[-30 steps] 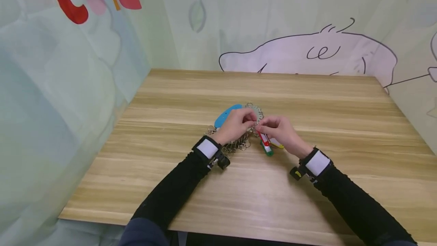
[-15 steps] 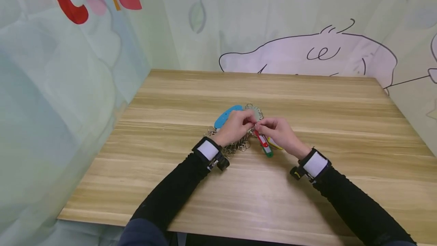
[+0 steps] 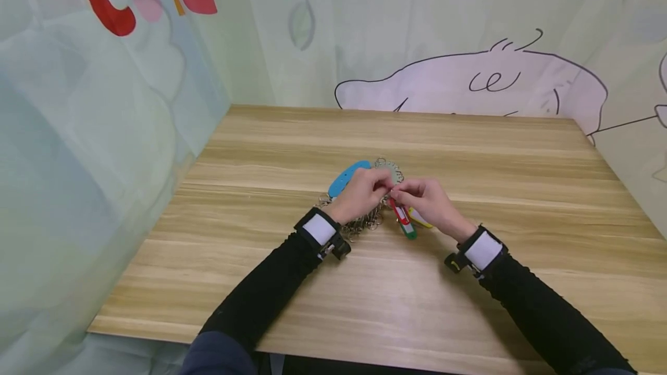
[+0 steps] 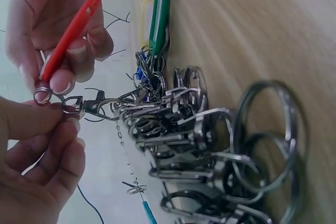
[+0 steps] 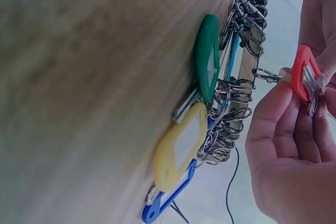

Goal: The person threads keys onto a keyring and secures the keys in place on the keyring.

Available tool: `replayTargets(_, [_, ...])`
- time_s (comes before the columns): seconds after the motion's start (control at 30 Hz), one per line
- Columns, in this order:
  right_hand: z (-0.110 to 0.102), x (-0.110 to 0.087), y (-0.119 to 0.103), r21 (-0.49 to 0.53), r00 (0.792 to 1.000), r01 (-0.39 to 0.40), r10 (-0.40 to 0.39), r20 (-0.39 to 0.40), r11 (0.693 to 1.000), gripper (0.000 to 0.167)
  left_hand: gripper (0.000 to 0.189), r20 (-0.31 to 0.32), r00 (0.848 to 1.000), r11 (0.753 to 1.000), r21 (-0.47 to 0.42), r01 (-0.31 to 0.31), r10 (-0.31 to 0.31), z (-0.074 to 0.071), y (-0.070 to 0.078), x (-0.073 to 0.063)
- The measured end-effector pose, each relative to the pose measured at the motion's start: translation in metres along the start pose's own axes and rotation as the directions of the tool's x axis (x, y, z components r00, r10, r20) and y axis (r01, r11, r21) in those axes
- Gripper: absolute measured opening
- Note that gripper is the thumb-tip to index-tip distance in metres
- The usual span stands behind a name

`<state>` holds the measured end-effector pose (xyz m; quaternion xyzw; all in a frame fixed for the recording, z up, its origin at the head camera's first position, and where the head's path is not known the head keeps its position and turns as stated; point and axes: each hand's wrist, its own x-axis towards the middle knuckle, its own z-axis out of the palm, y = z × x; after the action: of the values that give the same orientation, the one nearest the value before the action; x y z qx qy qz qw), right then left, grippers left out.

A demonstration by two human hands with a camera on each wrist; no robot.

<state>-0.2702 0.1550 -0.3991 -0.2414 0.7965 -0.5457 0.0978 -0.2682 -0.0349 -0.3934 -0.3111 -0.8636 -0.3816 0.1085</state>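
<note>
My left hand (image 3: 361, 191) pinches a small metal ring (image 4: 67, 103) joined to a swivel clasp (image 4: 94, 107). Facing it, my right hand (image 3: 427, 201) pinches the ring end of a red key tag (image 4: 71, 38). A key (image 5: 312, 90) hangs beside the red tag in the right wrist view. Both hands' fingertips meet over the hardware. Below lie a green key tag (image 5: 208, 56), a yellow key tag (image 5: 181, 148) and a blue key tag (image 5: 170, 192). Several metal clasps with split rings (image 4: 205, 135) are strung in a row near my left hand.
A blue oval plate (image 3: 348, 178) lies just beyond my left hand on the wooden table (image 3: 292, 138). Next to it is a pale round disc (image 3: 389, 171) edged with small rings. Printed fabric (image 3: 281, 28) hangs behind the table.
The red key tag has swung slightly left, so its lower end now overlaps the green tag. Both hands stay almost in place, still pinching at the same spot.
</note>
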Motion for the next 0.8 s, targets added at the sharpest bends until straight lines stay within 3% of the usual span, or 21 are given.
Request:
replayTargets(0.53, [0.0011,-0.0002,-0.0001,-0.004,1.0,-0.014,0.014,0.001,1.0,0.021,0.019,0.001,1.0,1.0,-0.007,0.025,-0.025,0.001,0.0013,-0.0013])
replayTargets(0.8, [0.0073,-0.0003,-0.0067,-0.129,0.996,0.049,-0.058,-0.062,0.99,0.016,0.016,-0.022,0.998,0.998,0.003,0.058,-0.058,0.0043,0.0024,-0.0023])
